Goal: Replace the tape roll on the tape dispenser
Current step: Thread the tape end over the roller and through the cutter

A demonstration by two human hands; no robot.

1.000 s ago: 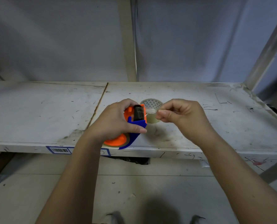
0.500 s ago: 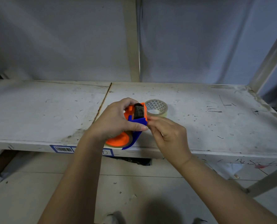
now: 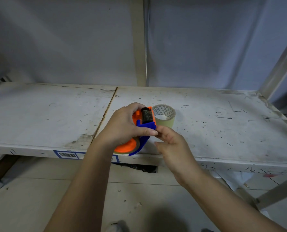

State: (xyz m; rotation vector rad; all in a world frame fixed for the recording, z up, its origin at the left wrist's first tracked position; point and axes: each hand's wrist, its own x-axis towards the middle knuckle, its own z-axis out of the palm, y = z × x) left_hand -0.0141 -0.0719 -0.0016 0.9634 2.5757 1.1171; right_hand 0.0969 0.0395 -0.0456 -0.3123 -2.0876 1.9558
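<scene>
The tape dispenser (image 3: 143, 129), orange-bodied with a blue frame, was held just above the front edge of the bench (image 3: 223, 131), a little right of the dark seam that split the top. Its black roller (image 3: 147, 116) sat at the far end, pointing away from the person, and its round orange hub hung at the near end, over the bench lip. The left hand (image 3: 122, 127) was wrapped around the dispenser from the left, fingers curled over the far side and thumb pressed along the blue frame, a firm grip. The right hand (image 3: 172, 143) came in from the right, its fingertips bunched together and touching the blue frame right beside the left thumb; whether they pinched a loose end of tape or simply pressed the plastic could not be told. Just behind the dispenser, touching or nearly touching its roller end, a roll of clear tape (image 3: 164, 115) lay flat on the bench, its core printed with small triangles. The bench top was white, scuffed and flecked with dark marks. A barcode label (image 3: 67, 154) with a blue border was stuck on its front edge, left of the hands. Below lay a pale floor (image 3: 39, 198), and behind rose a plain grey wall.
</scene>
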